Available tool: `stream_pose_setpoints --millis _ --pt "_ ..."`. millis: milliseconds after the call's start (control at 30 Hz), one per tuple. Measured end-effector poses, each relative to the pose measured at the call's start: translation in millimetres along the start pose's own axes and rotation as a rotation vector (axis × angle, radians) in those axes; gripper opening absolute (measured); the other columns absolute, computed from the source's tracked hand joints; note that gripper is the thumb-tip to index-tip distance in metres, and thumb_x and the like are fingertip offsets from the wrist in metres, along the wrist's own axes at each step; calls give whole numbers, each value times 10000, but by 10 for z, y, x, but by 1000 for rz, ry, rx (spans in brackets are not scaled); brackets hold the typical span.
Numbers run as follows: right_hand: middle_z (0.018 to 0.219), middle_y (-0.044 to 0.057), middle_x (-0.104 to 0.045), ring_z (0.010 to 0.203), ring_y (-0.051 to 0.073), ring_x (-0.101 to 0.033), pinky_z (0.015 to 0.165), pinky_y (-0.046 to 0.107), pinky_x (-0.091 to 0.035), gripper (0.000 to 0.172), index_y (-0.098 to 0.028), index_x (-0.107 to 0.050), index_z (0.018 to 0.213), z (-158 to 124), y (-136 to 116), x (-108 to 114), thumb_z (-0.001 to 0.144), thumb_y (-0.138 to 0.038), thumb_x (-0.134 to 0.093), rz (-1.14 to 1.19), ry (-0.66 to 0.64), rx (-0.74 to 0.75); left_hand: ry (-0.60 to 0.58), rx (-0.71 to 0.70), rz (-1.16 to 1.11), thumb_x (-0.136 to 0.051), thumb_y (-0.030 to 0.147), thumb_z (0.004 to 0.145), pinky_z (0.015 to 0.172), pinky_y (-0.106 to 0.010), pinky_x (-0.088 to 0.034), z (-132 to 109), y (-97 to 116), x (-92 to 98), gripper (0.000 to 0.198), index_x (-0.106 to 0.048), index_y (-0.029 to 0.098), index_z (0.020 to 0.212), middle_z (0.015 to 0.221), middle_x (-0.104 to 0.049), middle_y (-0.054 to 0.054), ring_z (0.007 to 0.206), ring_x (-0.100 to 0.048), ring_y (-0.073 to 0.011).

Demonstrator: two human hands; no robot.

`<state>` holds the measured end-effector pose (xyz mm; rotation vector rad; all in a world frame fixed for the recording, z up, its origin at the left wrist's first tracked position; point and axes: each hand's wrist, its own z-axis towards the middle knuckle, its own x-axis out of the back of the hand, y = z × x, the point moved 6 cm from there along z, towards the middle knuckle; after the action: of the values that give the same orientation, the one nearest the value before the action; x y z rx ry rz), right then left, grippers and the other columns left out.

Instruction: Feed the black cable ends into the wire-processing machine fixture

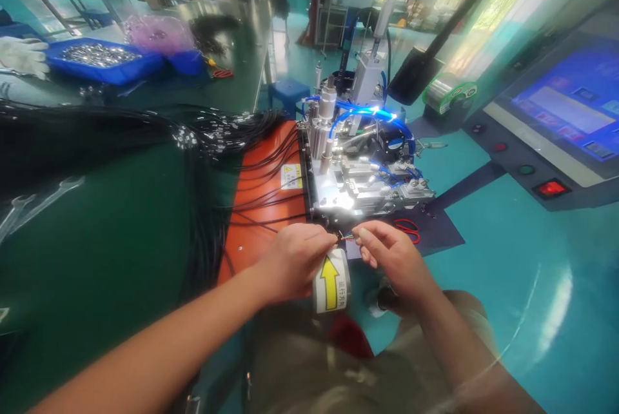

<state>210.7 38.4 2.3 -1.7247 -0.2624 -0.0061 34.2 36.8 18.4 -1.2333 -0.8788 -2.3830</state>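
Observation:
Just in front of the metal soldering machine (pixel 338 188), my left hand (pixel 297 256) is closed in a pinch on the end of a black cable. Thin wires (pixel 347 237) stick out from it to the right, and the fingertips of my right hand (pixel 387 253) pinch their tips. The two hands are a short gap apart. Below them is a white label with a yellow arrow (pixel 330 285). More black cables (pixel 271 200) lie across the orange plate (pixel 256 233) and run to the machine's left edge.
Red-handled scissors (pixel 407 228) lie right of my right hand. A solder spool (pixel 449 93) and a control panel with a screen (pixel 565 104) stand right. At left are a cable bundle (pixel 87 137), wrenches (pixel 43 204) and a blue tray of metal parts (pixel 104 72).

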Motion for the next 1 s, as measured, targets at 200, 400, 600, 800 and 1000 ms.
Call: stream_pose_setpoints --millis 200,400,600,800,1000 --pt "688 -27 -562 640 132 -531 596 252 -417 268 -208 -619 897 48 -177 -55 938 -465 -553 -209 -100 93 -30 2 15 -494 166 912 645 -301 -391 -8 -5 -21 161 -629 171 999 820 -641 -40 735 -565 -176" --pt "700 -33 -537 652 137 -499 597 250 -404 214 -217 -597 876 66 -243 -103 957 -398 -516 -300 -125 169 -47 8 27 -489 154 907 646 -302 -391 0 5 -22 181 -641 171 1005 811 -636 -43 734 -563 -176" --pt "721 -32 -526 678 135 -480 626 244 -393 224 -212 -573 811 94 -220 -103 965 -356 -495 -344 -98 205 -49 46 7 -507 204 923 668 -308 -404 8 3 3 174 -651 170 1016 798 -627 -41 749 -568 -180" --pt "718 -31 -507 671 132 -468 609 239 -380 260 -207 -540 777 138 -57 -130 963 -384 -496 -284 -25 152 -5 115 -70 -498 149 930 716 -281 -447 40 -35 92 217 -640 191 1089 967 -618 -56 848 -573 -168" --pt "741 -23 -535 681 136 -486 636 245 -397 254 -201 -560 791 201 103 -193 954 -388 -503 -205 14 120 16 138 -4 -509 33 850 758 -319 -469 44 -57 121 308 -678 185 1057 953 -619 -65 873 -565 -196"
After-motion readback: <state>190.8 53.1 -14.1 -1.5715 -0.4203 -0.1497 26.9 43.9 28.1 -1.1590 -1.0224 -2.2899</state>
